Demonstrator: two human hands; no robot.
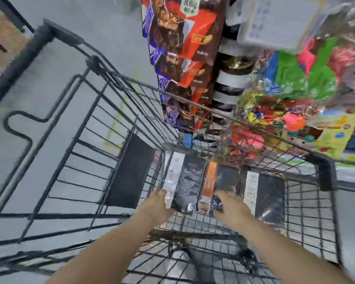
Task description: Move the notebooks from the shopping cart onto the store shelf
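Observation:
Three black notebooks in shiny wrap lie side by side at the bottom of a black wire shopping cart (193, 103). The left notebook (184, 181) has a white spine strip, the middle notebook (223, 179) an orange strip, the right notebook (268, 197) a pale speckled strip. My left hand (158, 206) grips the near left corner of the left notebook. My right hand (232, 206) rests on the near end of the middle notebook, fingers curled over its edge. The image is blurred by motion.
A store shelf (346, 167) runs along the cart's right side, with hanging snack bags (182, 37), bright candy packs (295, 89) and stacked jars (232, 78) above it. A black panel (131, 171) stands inside the cart's left wall. Grey floor lies to the left.

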